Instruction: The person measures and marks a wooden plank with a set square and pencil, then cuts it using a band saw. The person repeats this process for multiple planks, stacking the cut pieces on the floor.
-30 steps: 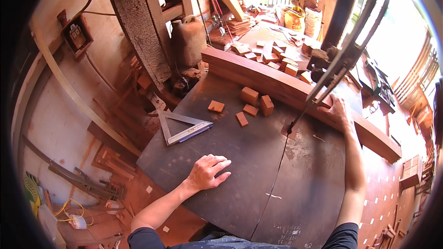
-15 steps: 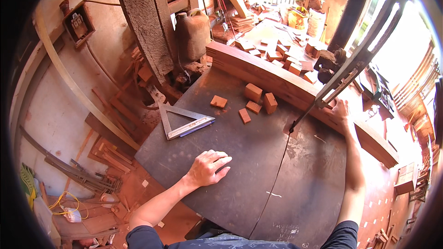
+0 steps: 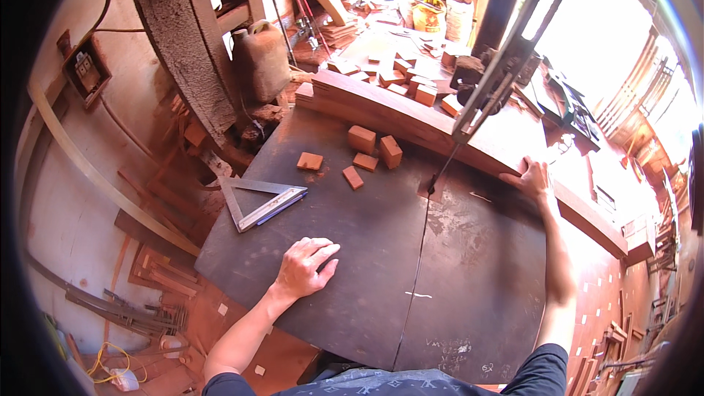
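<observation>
My right hand grips a long reddish-brown wooden beam, fingers over its top and thumb at the near face. The beam lies across the far part of the dark saw table, its left end stepped as if in layers. Between that hand and the beam's left part stands the bandsaw's upright blade guide, with the blade meeting the table just in front of the beam. My left hand is over the table's near left, empty, fingers loosely apart. Beyond it lie a metal set square and a blue pen.
Several small wooden blocks sit left of the blade. More offcuts are heaped behind the beam. A dusty jerrycan stands at the far left beside the machine's column. Wood scraps lean by the left wall.
The view has swung rightward. Relative to the blade, my right hand and the beam have shifted right, and the beam's left end now shows a step. My left hand stays nearly in place.
</observation>
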`<state>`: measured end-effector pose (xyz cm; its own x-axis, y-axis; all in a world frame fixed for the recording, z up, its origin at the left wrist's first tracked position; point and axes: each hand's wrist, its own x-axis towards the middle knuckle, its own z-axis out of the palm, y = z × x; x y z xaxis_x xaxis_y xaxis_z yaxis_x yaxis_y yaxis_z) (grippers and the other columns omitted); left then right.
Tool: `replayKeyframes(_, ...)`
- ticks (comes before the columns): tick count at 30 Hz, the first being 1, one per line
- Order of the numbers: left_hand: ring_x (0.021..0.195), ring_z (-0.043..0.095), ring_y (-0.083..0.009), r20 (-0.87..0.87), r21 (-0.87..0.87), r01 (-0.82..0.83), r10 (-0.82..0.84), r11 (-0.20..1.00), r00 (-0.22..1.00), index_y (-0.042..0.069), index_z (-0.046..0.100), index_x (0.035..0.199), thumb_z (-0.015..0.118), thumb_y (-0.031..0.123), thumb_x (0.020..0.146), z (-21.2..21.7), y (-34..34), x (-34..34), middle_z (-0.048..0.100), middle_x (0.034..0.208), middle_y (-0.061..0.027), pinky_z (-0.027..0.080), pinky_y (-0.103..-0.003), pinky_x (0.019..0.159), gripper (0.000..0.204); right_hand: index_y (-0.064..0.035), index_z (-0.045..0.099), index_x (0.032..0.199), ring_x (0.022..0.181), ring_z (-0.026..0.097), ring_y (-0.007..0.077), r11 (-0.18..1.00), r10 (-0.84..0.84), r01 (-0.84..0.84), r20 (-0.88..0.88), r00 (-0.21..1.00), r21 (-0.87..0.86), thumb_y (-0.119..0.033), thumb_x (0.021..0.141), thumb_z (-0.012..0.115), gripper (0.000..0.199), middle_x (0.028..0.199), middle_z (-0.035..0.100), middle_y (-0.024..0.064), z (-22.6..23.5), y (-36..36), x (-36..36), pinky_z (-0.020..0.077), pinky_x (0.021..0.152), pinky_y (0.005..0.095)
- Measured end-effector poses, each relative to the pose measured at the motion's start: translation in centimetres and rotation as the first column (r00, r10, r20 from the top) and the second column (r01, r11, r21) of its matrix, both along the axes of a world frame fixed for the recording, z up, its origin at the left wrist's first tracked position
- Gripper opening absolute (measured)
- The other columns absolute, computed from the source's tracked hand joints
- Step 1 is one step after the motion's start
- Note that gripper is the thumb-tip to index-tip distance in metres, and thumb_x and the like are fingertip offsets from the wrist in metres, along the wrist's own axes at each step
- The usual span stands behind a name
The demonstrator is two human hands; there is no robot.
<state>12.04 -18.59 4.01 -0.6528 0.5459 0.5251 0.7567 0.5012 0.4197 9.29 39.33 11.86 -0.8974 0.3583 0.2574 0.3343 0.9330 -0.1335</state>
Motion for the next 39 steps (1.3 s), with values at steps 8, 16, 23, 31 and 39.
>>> replayKeyframes(8, 0.095, 0.071, -0.0311, -0.046, -0.015, 0.009, -0.01, 1.0, 0.999, 0.006, 0.076, 0.109, 0.081, 0.01, 0.083, 0.0, -0.3, 0.3, 0.074, 0.107, -0.0105, 0.058, -0.041, 0.085, 0.026, 0.0008, 0.073, 0.113, 0.092, 0.076, 0.0413, 0.98, -0.197, 0.197, 0.005, 0.98, 0.03, -0.07, 0.065, 0.091, 0.087, 0.096, 0.078, 0.024, -0.5, 4.4, 14.6, 0.0606, 0.084, 0.0506)
replayKeyframes(16, 0.089, 0.07, -0.0265, -0.064, -0.037, 0.189, -0.191, 0.981, 0.979, 0.008, 0.077, 0.105, 0.081, 0.009, 0.082, 1.2, 3.3, 2.4, 0.074, 0.104, -0.0063, 0.057, -0.039, 0.08, 0.024, 0.0081, 0.073, 0.111, 0.098, 0.074, 0.0443, 0.919, -0.393, 0.393, -0.061, 0.918, -0.012, -0.068, 0.062, 0.093, 0.093, 0.104, 0.076, 0.0288, -0.1, 5.9, 35.1, 0.0588, 0.087, 0.0509)
replayKeyframes(23, 0.086, 0.071, -0.0249, -0.06, -0.054, 0.436, -0.439, 0.898, 0.896, 0.009, 0.077, 0.104, 0.081, 0.008, 0.081, 3.8, 10.9, 4.3, 0.074, 0.103, -0.0052, 0.056, -0.036, 0.077, 0.024, 0.0029, 0.071, 0.101, 0.091, 0.071, 0.0418, 0.928, -0.366, 0.372, -0.179, 0.913, -0.001, -0.048, 0.057, 0.101, 0.073, 0.096, 0.073, 0.0209, -2.6, 4.5, 51.1, 0.0555, 0.085, 0.0493)
replayKeyframes(31, 0.088, 0.074, -0.0291, -0.068, 0.119, 0.278, -0.272, 0.953, 0.96, 0.004, 0.075, 0.111, 0.08, 0.006, 0.085, 3.7, 13.5, 3.2, 0.076, 0.108, -0.0134, 0.06, -0.037, 0.076, 0.026, -0.0023, 0.063, 0.1, 0.087, 0.06, 0.04, 0.946, -0.269, 0.295, -0.184, 0.945, 0.134, -0.053, 0.051, 0.1, 0.079, 0.089, 0.063, 0.0158, -4.5, -2.7, 56.7, 0.0502, 0.08, 0.0503)
replayKeyframes(39, 0.088, 0.076, -0.0234, 0.391, 0.115, -0.048, 0.0, 0.992, 0.92, 0.002, 0.073, 0.126, 0.077, 0.01, 0.093, 3.8, 4.9, 0.9, 0.077, 0.119, -0.016, 0.061, -0.033, 0.074, 0.035, -0.0018, 0.061, 0.099, 0.086, 0.059, 0.038, 0.998, -0.047, 0.051, -0.085, 0.995, 0.036, -0.057, 0.052, 0.099, 0.082, 0.089, 0.061, 0.0149, -4.5, -4.1, 49.6, 0.0499, 0.079, 0.0499)
